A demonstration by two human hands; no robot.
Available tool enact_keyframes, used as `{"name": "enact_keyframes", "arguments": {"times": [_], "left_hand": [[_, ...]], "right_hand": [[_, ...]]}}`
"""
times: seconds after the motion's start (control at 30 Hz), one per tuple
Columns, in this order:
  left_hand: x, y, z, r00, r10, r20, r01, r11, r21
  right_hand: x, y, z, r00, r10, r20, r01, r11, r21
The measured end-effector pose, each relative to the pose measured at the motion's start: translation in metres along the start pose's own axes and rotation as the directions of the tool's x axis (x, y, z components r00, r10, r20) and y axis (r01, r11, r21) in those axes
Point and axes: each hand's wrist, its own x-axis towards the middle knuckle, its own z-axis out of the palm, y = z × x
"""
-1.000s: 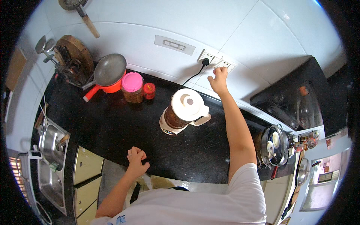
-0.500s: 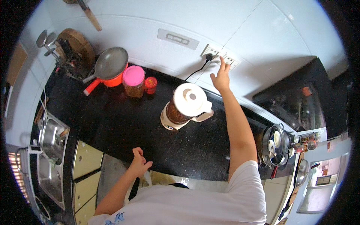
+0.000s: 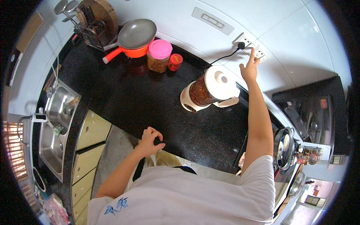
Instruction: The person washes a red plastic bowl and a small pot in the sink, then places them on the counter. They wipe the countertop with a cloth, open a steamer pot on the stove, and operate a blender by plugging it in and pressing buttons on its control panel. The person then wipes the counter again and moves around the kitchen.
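My right hand [image 3: 250, 68] reaches up to the wall outlets, its index finger stretched out at the right-hand outlet plate [image 3: 259, 55] and its thumb apart. The fingertip seems to touch the plate. Just left of it, a black plug [image 3: 241, 45] sits in the other outlet, with its cord running down behind an electric blender [image 3: 200, 92]. The blender stands on the black counter with its white lid on and dark brown contents in the clear jug. My left hand [image 3: 150, 141] hovers by the counter's front edge, fingers loosely bent and apart, holding nothing.
A jar with a pink lid [image 3: 159, 54], a small red jar [image 3: 175, 62] and a grey frying pan [image 3: 137, 33] on a red pan stand along the back. At left is a steel double sink [image 3: 56, 123]. Right are a black cabinet-like appliance [image 3: 305, 112] and a pot [image 3: 284, 148].
The view has turned, so the counter and blender appear farther right and higher. My left hand's fingers have spread a little. My right index finger stays at the outlets.
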Motion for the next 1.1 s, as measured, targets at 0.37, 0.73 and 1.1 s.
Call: {"name": "enact_keyframes", "arguments": {"times": [0.37, 0.73, 1.1], "left_hand": [[-0.006, -0.006, 0.003, 0.989, -0.135, -0.054, 0.136, 0.991, 0.011], [0.033, -0.031, 0.001, 0.990, 0.140, -0.011, -0.137, 0.981, 0.140], [0.148, -0.031, -0.014, 0.940, 0.340, 0.037, -0.318, 0.907, -0.276]], "right_hand": [[0.003, -0.015, -0.004, 0.999, 0.033, 0.007, -0.032, 0.994, -0.109], [-0.142, 0.047, 0.008, 0.893, 0.337, 0.300, -0.446, 0.560, 0.698], [-0.246, -0.014, 0.040, 0.898, 0.388, 0.209, -0.361, 0.376, 0.853]]}}
